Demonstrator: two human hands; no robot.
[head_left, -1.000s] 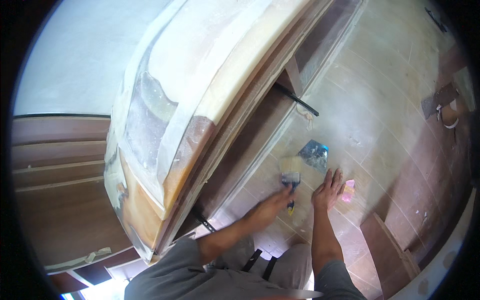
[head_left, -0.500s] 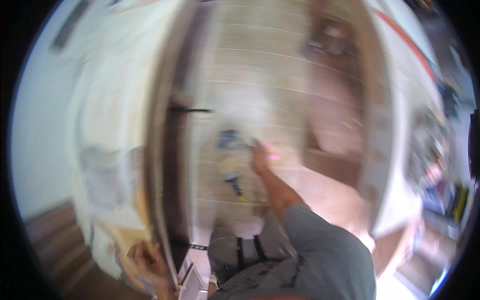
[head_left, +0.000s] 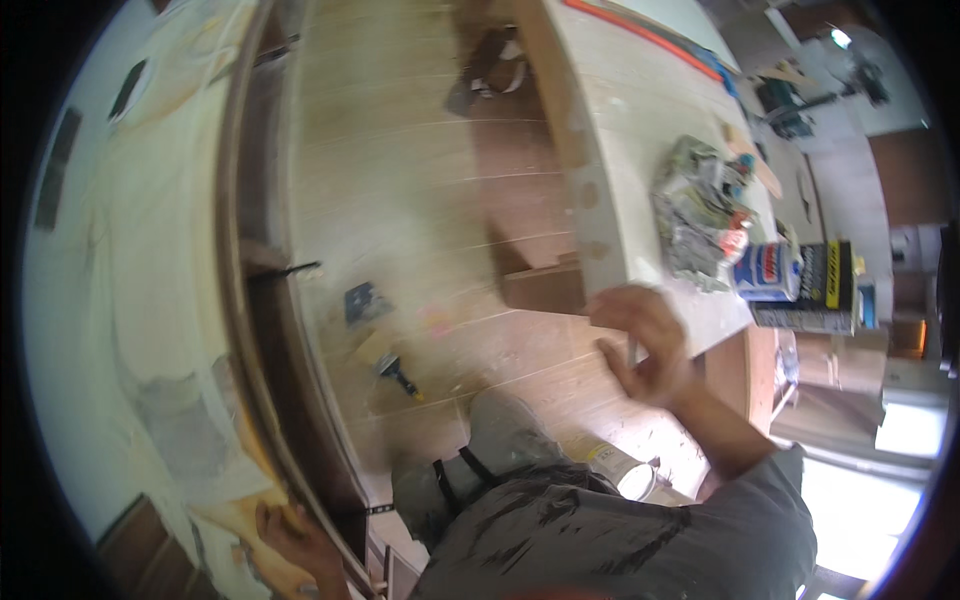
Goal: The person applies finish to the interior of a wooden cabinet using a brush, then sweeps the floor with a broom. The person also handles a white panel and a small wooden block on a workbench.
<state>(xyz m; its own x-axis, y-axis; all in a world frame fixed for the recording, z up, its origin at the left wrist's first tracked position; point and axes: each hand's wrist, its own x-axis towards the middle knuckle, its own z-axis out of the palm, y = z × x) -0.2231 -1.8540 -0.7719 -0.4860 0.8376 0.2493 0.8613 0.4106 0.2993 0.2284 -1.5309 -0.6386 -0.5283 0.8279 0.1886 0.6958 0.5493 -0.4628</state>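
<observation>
My right hand (head_left: 648,345) is raised at the near corner of the pale counter (head_left: 625,170) on the right. Its thumb and fingers are apart, slightly blurred, and I see no object held in them. On the left, my left hand (head_left: 300,540) rests at the edge of a pale, yellow-stained surface (head_left: 165,310), fingers loosely extended. Between the two sides, a brush or scraper with a dark handle and yellow tip (head_left: 398,375) lies on the tiled floor (head_left: 380,200). A dark blue flat piece (head_left: 366,302) lies just beyond it.
Crumpled grey-green plastic (head_left: 695,215), a blue-and-white tin (head_left: 768,272) and a black-and-yellow can (head_left: 825,285) stand on the right counter. A white bucket (head_left: 622,468) sits by my legs. A dark strip (head_left: 290,268) juts from the left cabinet.
My right hand has come up from over the floor and moved right to the counter's corner. The view has swung right. My left hand stays on the left surface.
</observation>
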